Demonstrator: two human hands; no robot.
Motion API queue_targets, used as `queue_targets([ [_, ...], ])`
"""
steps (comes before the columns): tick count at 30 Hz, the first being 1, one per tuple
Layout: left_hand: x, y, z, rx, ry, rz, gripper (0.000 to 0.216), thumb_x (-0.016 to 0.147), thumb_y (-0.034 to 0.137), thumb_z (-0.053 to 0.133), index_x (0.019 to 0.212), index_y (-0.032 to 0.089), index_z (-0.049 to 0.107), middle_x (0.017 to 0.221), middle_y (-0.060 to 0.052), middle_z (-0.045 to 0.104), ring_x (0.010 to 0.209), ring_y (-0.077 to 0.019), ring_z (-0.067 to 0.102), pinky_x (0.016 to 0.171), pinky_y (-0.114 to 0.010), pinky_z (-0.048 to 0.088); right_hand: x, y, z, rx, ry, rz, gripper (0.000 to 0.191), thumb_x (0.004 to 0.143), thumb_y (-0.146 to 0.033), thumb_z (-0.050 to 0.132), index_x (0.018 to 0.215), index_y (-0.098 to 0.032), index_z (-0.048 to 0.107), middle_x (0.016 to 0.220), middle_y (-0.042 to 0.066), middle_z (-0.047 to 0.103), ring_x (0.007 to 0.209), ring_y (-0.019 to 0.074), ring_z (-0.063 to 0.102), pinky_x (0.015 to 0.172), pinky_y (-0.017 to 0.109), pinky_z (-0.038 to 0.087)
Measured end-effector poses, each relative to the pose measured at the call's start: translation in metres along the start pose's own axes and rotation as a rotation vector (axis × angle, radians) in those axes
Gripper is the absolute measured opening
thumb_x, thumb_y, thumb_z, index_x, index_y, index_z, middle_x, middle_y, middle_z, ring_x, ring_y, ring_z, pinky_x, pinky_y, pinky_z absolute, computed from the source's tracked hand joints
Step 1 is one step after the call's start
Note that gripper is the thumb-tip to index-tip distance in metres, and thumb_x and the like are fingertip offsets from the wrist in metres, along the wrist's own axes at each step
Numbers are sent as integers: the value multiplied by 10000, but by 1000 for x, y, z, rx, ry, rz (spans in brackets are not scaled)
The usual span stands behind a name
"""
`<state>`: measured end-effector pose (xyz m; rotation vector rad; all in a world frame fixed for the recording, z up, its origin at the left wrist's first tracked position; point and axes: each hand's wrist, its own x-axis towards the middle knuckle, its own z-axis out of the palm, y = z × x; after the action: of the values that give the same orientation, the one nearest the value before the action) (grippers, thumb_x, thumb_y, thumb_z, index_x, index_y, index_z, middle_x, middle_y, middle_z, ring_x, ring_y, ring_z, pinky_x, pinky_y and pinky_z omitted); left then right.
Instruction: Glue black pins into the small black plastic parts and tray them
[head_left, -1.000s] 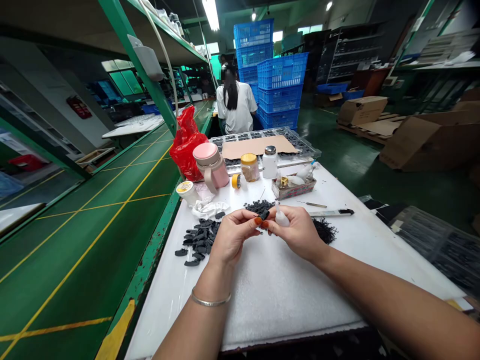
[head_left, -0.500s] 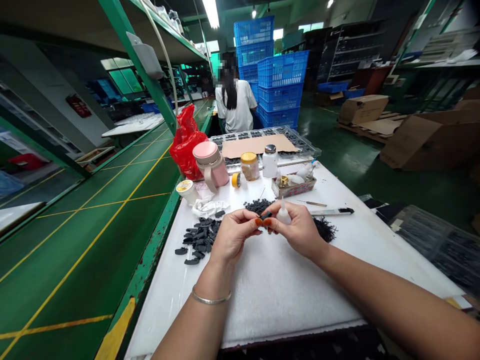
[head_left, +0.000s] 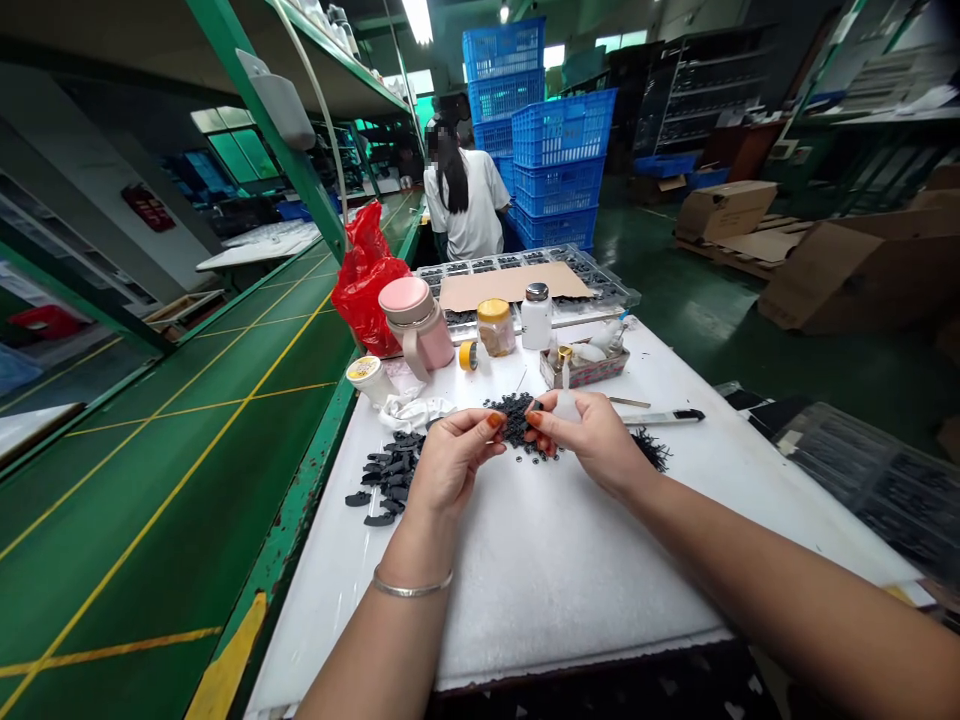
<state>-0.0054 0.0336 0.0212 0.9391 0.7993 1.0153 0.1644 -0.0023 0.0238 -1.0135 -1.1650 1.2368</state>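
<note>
My left hand [head_left: 456, 458] is pinched closed, thumb against fingers; whatever may be in the pinch does not show. My right hand [head_left: 592, 440] is closed around a small white dropper bottle [head_left: 567, 406] with its thin nozzle pointing up. A small black piece [head_left: 535, 408] shows at the right thumb and fingertips. Between and behind the hands lies a pile of tiny black ring-like parts [head_left: 516, 412]. Left of my left hand is a heap of curved black plastic pieces [head_left: 391, 474]. Thin black pins [head_left: 651, 450] lie beyond my right wrist.
On the white tabletop [head_left: 585, 590] stand a pink mug [head_left: 420, 330], a yellow-lidded jar [head_left: 496, 328], a white metal-topped bottle [head_left: 536, 318] and a small box [head_left: 585, 370]. A pen-like knife [head_left: 667, 417] lies right. A green belt [head_left: 172, 480] runs left; a person [head_left: 465, 200] sits ahead.
My hands have moved apart, the left one shifting left. The black piece that was between both hands' fingertips now shows only at the right fingertips. The bottle stays in my right hand.
</note>
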Motion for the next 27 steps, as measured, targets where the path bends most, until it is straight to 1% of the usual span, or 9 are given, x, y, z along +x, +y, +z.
queue_targets([
  [5, 3, 3, -5, 26, 26, 35, 271, 605, 306, 846, 743, 118, 708, 709, -27, 600, 659, -98, 557, 563, -171, 520, 5, 0, -4, 137, -36, 158, 290, 744, -377, 720, 717, -128, 574, 675, 49, 659, 525, 85, 528, 470, 190, 389],
  [10, 4, 5, -6, 91, 50, 66, 253, 622, 306, 830, 749, 129, 700, 737, -26, 606, 681, -107, 559, 567, -180, 517, 6, -2, -9, 247, -68, 237, 258, 749, -346, 713, 802, -147, 558, 652, 22, 646, 504, 83, 525, 439, 178, 343],
  [15, 5, 5, -8, 123, 82, 77, 275, 609, 310, 834, 768, 130, 698, 755, -25, 613, 678, -104, 557, 584, -185, 512, 7, -2, -11, 301, -50, 251, 279, 708, -318, 745, 809, -147, 549, 655, 6, 622, 529, 80, 514, 460, 181, 336],
  [19, 6, 4, -9, 136, 82, 79, 278, 616, 315, 831, 768, 126, 695, 754, -30, 619, 676, -105, 560, 584, -183, 509, 7, -3, -11, 303, -35, 263, 309, 672, -312, 770, 795, -150, 536, 661, 5, 617, 549, 82, 511, 495, 192, 347],
  [23, 6, 3, -10, 147, 74, 81, 276, 625, 322, 828, 771, 128, 696, 754, -30, 617, 675, -104, 559, 587, -185, 511, 6, -3, -11, 307, -57, 237, 312, 680, -313, 775, 789, -148, 533, 667, 8, 615, 563, 81, 507, 516, 196, 354],
  [27, 6, 4, -8, 152, 69, 83, 269, 631, 321, 826, 765, 129, 694, 737, -24, 604, 674, -103, 553, 588, -186, 512, 6, -3, -11, 320, -33, 222, 316, 673, -303, 787, 784, -148, 536, 659, 7, 616, 556, 78, 502, 529, 200, 367],
])
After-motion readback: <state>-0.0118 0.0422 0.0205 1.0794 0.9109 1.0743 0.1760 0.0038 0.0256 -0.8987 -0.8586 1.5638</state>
